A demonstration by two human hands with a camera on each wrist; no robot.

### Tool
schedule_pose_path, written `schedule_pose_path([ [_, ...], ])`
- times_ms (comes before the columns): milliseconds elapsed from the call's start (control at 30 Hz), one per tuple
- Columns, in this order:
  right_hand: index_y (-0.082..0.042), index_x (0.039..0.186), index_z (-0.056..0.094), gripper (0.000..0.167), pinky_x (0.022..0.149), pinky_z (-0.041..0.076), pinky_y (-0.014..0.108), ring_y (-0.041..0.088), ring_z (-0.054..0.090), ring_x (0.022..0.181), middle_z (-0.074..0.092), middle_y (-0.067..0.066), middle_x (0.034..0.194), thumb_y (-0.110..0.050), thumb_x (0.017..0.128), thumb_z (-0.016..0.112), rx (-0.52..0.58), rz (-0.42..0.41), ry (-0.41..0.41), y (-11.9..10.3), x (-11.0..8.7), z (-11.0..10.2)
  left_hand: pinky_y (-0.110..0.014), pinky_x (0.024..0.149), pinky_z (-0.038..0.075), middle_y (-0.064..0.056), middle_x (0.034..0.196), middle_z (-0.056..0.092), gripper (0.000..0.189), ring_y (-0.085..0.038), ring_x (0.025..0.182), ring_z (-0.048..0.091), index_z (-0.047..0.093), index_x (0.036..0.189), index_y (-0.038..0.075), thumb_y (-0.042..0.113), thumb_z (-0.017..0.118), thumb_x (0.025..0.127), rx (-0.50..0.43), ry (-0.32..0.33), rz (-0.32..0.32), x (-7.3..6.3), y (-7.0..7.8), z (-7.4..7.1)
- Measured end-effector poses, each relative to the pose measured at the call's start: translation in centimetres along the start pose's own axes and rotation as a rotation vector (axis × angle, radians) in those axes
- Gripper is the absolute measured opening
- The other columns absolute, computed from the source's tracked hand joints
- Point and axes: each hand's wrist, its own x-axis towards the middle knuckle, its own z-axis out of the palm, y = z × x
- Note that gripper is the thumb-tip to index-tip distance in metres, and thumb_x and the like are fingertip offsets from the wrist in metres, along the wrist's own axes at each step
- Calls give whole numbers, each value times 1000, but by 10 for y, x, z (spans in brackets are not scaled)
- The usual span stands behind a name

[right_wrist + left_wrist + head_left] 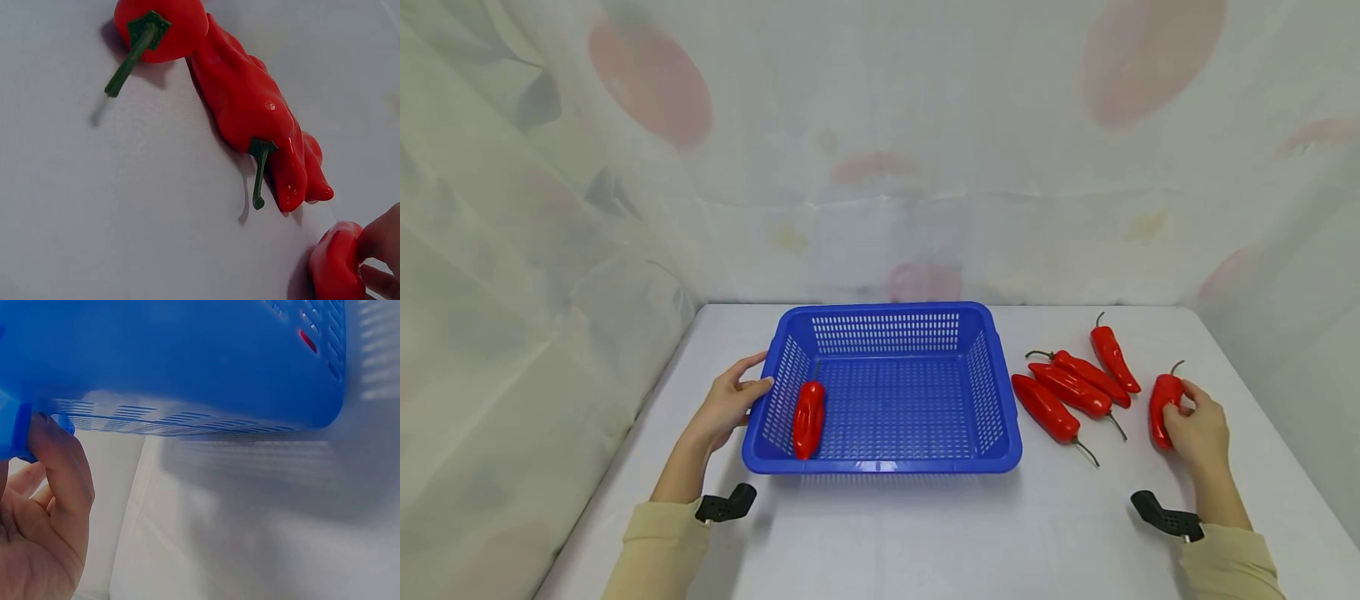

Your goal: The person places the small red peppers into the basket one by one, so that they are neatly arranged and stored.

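Note:
A blue plastic basket point(880, 465) stands on the white table, and one red pepper point(808, 419) lies inside along its left side. My left hand point(730, 402) holds the basket's left rim, thumb on top; in the left wrist view a bent finger hooks the edge beside the perforated wall. Over on the right, my right hand point(1201, 423) pinches a red pepper point(1162, 408) between thumb and fingers, its stem pointing away from me. The right wrist view catches part of this same pepper point(336, 262) at the lower right corner, with the fingertips against it.
Several more red peppers point(1047, 408) with green stems lie between the basket and my right hand, some touching one another. Behind the white table point(880, 533) hangs a pale patterned sheet point(880, 233), and similar sheets flank both sides.

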Motion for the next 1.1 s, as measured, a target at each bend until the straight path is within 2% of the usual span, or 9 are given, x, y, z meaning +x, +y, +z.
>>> schedule_pose_path([
  [233,3,142,25,57,88,41,60,51,37,115,35,36,131,-8,88,36,-6,-22,-14,2,1,-1,-45,68,56,-28,120,55,62,-28,83,68,26,145,23,33,55,92,1,-1,4,-1,0,-1],
  [500,3,143,24,57,89,42,59,51,39,117,32,37,133,-26,95,36,-26,-9,-8,8,5,-1,-45,67,56,-28,120,55,61,-28,83,68,27,145,23,32,55,92,-8,-2,5,0,0,0],
  [667,5,141,25,61,91,43,56,49,39,117,34,35,133,-33,94,37,-43,48,27,9,5,-3,-45,68,56,-28,120,55,61,-28,83,68,26,145,23,32,55,92,-4,-2,3,0,0,0],
  [833,7,139,26,65,83,45,52,47,38,115,37,34,129,-39,94,35,-50,136,8,6,6,-4,-45,67,56,-28,119,55,61,-28,83,68,26,145,23,32,55,92,-3,-1,0,0,0,0],
  [1000,10,137,27,69,76,48,49,47,41,108,39,35,124,-43,93,35,-92,155,-27,4,8,-6,-45,67,56,-28,119,56,60,-28,83,68,27,145,24,32,55,92,-3,0,-1,0,0,0],
  [1100,11,136,27,70,78,47,50,47,41,107,39,36,123,-44,93,35,-113,155,-40,3,9,-7,-44,68,56,-28,119,56,61,-28,83,68,27,145,23,32,55,92,-3,-2,3,0,1,1],
])
